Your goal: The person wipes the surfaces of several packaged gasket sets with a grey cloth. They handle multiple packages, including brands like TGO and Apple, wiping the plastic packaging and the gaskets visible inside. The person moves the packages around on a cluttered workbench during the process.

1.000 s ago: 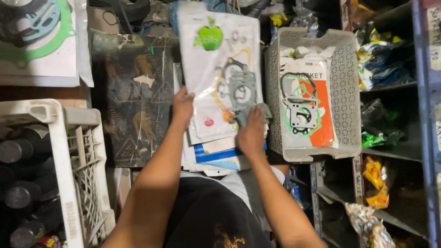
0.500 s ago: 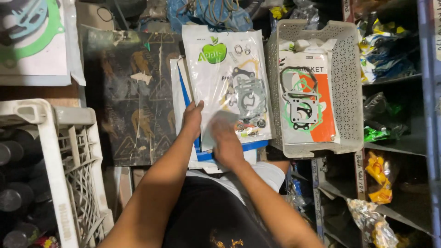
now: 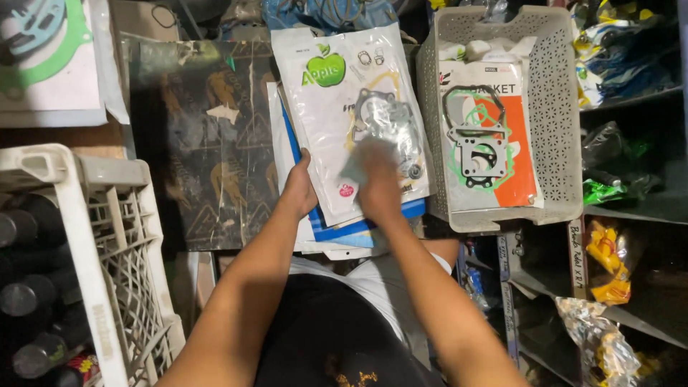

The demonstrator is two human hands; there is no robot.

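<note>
Head view shows a clear plastic packet lying on top of a stack of flat packets, in the middle of the scene. The packet has a white backing, a green apple picture near its far left corner, and grey ring-shaped gaskets inside. The left hand grips its left edge, thumb on top and fingers clamped under. The right hand lies on the near part of the packet; it is blurred, maybe pressing a pale cloth, and I cannot tell how its fingers stand. To the right stands a grey perforated basket.
</note>
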